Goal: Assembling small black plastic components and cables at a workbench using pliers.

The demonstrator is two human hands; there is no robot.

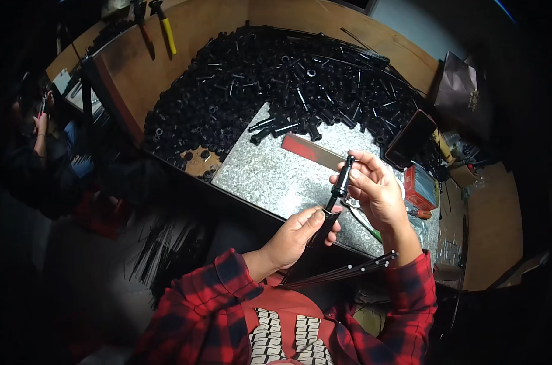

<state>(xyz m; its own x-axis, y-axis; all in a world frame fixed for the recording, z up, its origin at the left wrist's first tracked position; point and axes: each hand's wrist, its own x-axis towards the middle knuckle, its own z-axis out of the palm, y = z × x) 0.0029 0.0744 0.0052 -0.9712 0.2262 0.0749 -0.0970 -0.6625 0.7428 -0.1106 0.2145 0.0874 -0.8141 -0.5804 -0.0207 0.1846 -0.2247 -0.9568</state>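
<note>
Between finger and thumb, my right hand (380,193) grips the upper end of a black cylindrical part (343,180) with a shiny collar, held tilted. A narrower dark shaft leads from its lower end to a wider black sleeve (327,226). My left hand (295,236) is closed around that sleeve; its lower end fades into shadow. Both hands are raised over the front edge of a speckled grey board (251,179). Just under my right hand lie pliers (366,224) with a green handle, partly covered. A red and grey bar (309,151) rests on the board behind my hands.
A large heap of black cylindrical parts (257,73) fills the wooden-walled bench. To the right are a phone (411,139), a red box (419,188) and a dark bag (461,91). White-tipped black rods (336,274) cross my lap. Another person's hand (41,125) is far left.
</note>
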